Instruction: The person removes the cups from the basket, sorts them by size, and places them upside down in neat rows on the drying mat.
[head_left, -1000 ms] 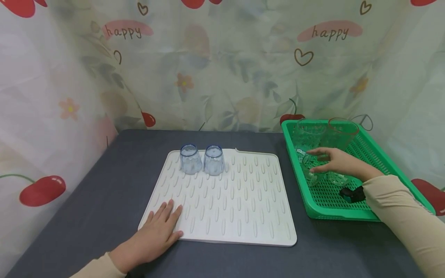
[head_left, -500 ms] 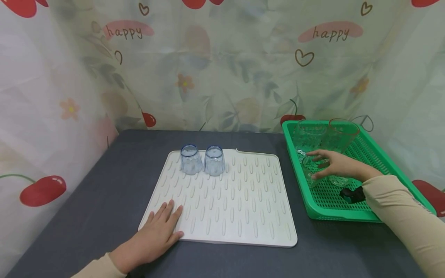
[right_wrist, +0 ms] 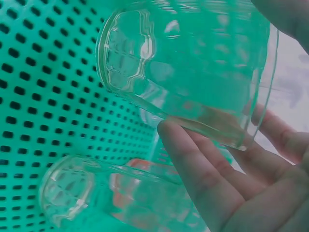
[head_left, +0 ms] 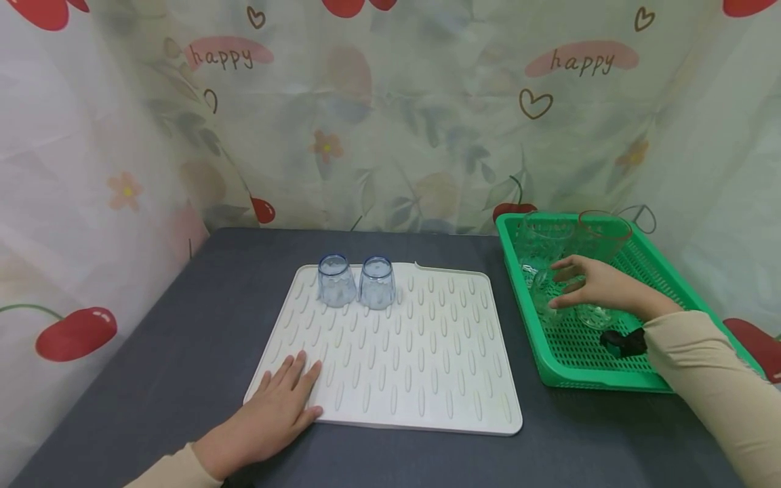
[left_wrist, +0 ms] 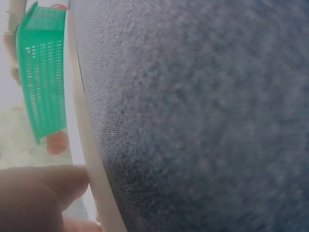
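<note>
My left hand (head_left: 268,410) lies with fingers spread on the near left corner of a white ridged drying mat (head_left: 415,352); in the left wrist view its thumb (left_wrist: 63,183) touches the mat's edge. Inside the green basket (head_left: 601,379), my right hand (head_left: 604,288) curls its thumb and fingers round a clear drinking glass (right_wrist: 193,63). From the head, that glass (head_left: 539,298) is partly covered by my fingers. Another clear glass (right_wrist: 120,198) sits beside it in the basket. Two blue-tinted glasses (head_left: 336,288) stand side by side at the mat's back left.
Taller clear glasses stand at the back of the basket, one with a red rim (head_left: 604,227). The basket's raised wall is close to my right forearm. A dark cloth (head_left: 183,339) covers the table, with a printed curtain (head_left: 390,135) behind it.
My right hand has shifted slightly right, and its fingers have drawn round the clear glass, which now looks more tilted. The left hand and the blue-tinted glasses stay where they were.
</note>
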Available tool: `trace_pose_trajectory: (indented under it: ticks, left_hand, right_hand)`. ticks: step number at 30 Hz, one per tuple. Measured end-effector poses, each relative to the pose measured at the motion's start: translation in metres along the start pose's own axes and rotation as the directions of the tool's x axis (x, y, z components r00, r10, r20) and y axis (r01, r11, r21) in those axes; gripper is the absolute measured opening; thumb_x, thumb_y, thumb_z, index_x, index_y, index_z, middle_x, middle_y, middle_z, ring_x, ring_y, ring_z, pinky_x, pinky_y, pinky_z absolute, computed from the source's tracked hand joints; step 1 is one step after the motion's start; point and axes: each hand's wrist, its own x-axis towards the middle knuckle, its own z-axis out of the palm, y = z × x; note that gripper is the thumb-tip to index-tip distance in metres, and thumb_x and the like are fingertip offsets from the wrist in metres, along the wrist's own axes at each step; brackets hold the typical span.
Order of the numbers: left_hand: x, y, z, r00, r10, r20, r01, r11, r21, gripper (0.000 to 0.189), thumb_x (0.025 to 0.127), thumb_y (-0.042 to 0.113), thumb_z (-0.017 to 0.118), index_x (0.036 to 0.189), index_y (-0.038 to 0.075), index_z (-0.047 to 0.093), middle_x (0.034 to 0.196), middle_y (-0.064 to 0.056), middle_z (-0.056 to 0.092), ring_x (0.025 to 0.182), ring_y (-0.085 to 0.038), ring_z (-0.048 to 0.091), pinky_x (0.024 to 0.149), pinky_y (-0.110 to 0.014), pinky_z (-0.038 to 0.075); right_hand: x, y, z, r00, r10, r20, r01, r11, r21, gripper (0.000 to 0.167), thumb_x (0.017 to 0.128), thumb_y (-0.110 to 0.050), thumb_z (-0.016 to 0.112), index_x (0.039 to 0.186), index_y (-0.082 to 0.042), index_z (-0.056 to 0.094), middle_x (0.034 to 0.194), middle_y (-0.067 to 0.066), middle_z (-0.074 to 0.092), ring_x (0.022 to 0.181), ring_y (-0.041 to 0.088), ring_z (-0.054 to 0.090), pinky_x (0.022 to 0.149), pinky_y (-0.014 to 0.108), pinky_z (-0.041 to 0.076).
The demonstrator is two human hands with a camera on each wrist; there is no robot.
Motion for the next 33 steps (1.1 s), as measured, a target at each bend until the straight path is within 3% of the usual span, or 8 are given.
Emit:
trace_pose_trajectory:
  ticks: [11, 19, 21, 24, 27, 29, 33]
  left_hand:
    - [0.002, 0.001, -0.012, 0.999, 0.032, -0.007, -0.031, 0.998, 0.055, 0.068, 0.092, 0.037, 0.064, 0.143, -0.002, 0.042, 0.151, -0.032, 0.03, 0.141, -0.049, 0.026, 0.108, -0.064, 0.026]
    - [0.003, 0.006, -0.035, 0.99, 0.058, -0.127, -0.041, 0.991, 0.127, 0.066, 0.091, 0.035, 0.065, 0.141, -0.002, 0.045, 0.147, -0.031, 0.037, 0.137, -0.047, 0.034, 0.106, -0.06, 0.034]
    - [0.003, 0.008, -0.042, 0.987, 0.058, -0.153, -0.04, 0.992, 0.117, 0.066, 0.092, 0.036, 0.065, 0.143, 0.0, 0.044, 0.147, -0.03, 0.038, 0.137, -0.046, 0.036, 0.107, -0.058, 0.035]
    - [0.004, 0.013, -0.053, 0.981, 0.051, -0.189, -0.037, 0.996, 0.077, 0.066, 0.093, 0.036, 0.063, 0.146, 0.003, 0.041, 0.149, -0.026, 0.038, 0.137, -0.043, 0.038, 0.106, -0.057, 0.037]
    - [0.007, 0.02, -0.063, 0.97, 0.053, -0.237, -0.048, 0.998, 0.027, 0.067, 0.094, 0.034, 0.063, 0.148, 0.005, 0.037, 0.15, -0.022, 0.039, 0.137, -0.038, 0.04, 0.104, -0.055, 0.039]
    - [0.008, 0.025, -0.069, 0.959, 0.065, -0.275, -0.069, 0.998, -0.002, 0.067, 0.094, 0.031, 0.064, 0.149, 0.006, 0.036, 0.15, -0.019, 0.04, 0.136, -0.035, 0.042, 0.104, -0.053, 0.041]
    - [0.012, 0.036, -0.079, 0.934, 0.083, -0.347, -0.114, 0.991, -0.069, 0.068, 0.094, 0.028, 0.063, 0.151, 0.009, 0.032, 0.151, -0.013, 0.04, 0.137, -0.03, 0.043, 0.105, -0.051, 0.04]
  right_hand:
    - [-0.013, -0.014, -0.017, 0.992, -0.023, -0.124, 0.017, 0.998, -0.053, 0.082, 0.086, -0.043, 0.071, 0.149, -0.006, 0.033, 0.137, 0.026, 0.051, 0.118, 0.042, 0.056, 0.086, 0.051, 0.051]
    - [-0.024, -0.031, -0.026, 0.975, -0.005, -0.22, -0.002, 1.0, -0.029, 0.081, 0.087, -0.041, 0.071, 0.15, -0.01, 0.031, 0.141, 0.02, 0.048, 0.122, 0.041, 0.054, 0.082, 0.045, 0.052]
    - [-0.027, -0.037, -0.027, 0.968, 0.001, -0.249, -0.002, 1.0, -0.005, 0.08, 0.086, -0.041, 0.072, 0.15, -0.012, 0.032, 0.142, 0.016, 0.048, 0.121, 0.034, 0.056, 0.081, 0.039, 0.051]
    - [-0.032, -0.046, -0.027, 0.959, 0.009, -0.283, -0.001, 1.0, 0.028, 0.078, 0.086, -0.041, 0.073, 0.149, -0.017, 0.033, 0.142, 0.01, 0.049, 0.112, 0.01, 0.061, 0.078, 0.03, 0.05]
    - [-0.036, -0.056, -0.025, 0.952, -0.004, -0.306, 0.021, 0.998, 0.052, 0.076, 0.085, -0.039, 0.073, 0.148, -0.02, 0.035, 0.141, 0.006, 0.049, 0.1, -0.011, 0.056, 0.075, 0.025, 0.05]
    - [-0.038, -0.063, -0.022, 0.949, -0.026, -0.316, 0.05, 0.996, 0.069, 0.074, 0.085, -0.036, 0.074, 0.147, -0.02, 0.037, 0.139, 0.006, 0.049, 0.096, -0.015, 0.054, 0.075, 0.022, 0.051]
    - [-0.04, -0.077, -0.01, 0.939, -0.085, -0.335, 0.122, 0.988, 0.092, 0.069, 0.084, -0.027, 0.077, 0.144, -0.019, 0.043, 0.136, 0.008, 0.053, 0.096, -0.013, 0.057, 0.075, 0.019, 0.052]
